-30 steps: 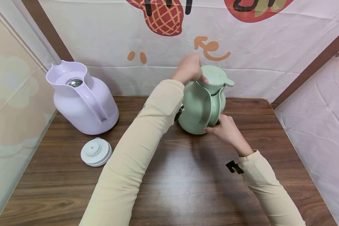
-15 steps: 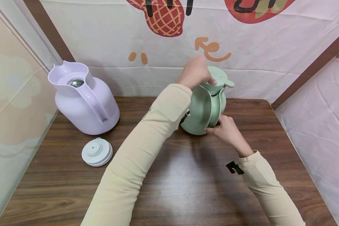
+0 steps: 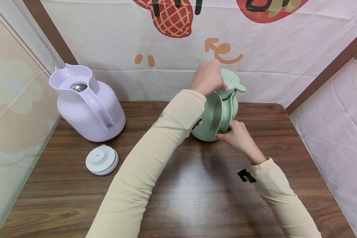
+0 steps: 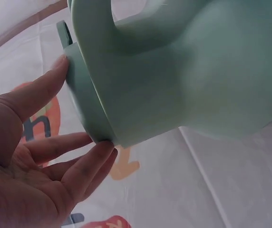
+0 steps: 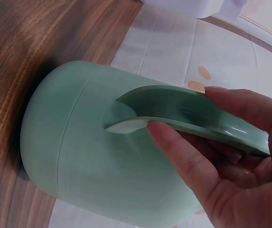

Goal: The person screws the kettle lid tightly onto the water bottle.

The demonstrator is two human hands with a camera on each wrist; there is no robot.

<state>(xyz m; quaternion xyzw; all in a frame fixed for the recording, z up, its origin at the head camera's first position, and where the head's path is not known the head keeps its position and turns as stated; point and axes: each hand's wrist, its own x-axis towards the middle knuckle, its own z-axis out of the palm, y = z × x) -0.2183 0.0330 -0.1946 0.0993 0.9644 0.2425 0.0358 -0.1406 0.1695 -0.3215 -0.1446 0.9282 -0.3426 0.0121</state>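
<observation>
A pale green thermos jug (image 3: 209,124) stands upright near the back wall, its round lid (image 3: 229,79) seated in the neck with a small tab pointing right. My left hand (image 3: 209,78) holds the lid's rim; in the left wrist view, thumb and fingertips pinch the lid (image 4: 84,97) from opposite sides. Low on the jug's handle (image 3: 226,114), my right hand (image 3: 238,136) has its grip. The right wrist view shows thumb and fingers curled round the handle (image 5: 188,102), part of them hidden behind it.
To the left stands a lilac thermos jug (image 3: 92,110) with its neck uncovered. In front of it a pale round lid (image 3: 102,160) lies on the wooden table (image 3: 193,198). A printed cloth (image 3: 107,39) hangs close behind both jugs.
My left hand has shifted a little to the right along the lid's rim. My right hand and the green jug have stayed in place.
</observation>
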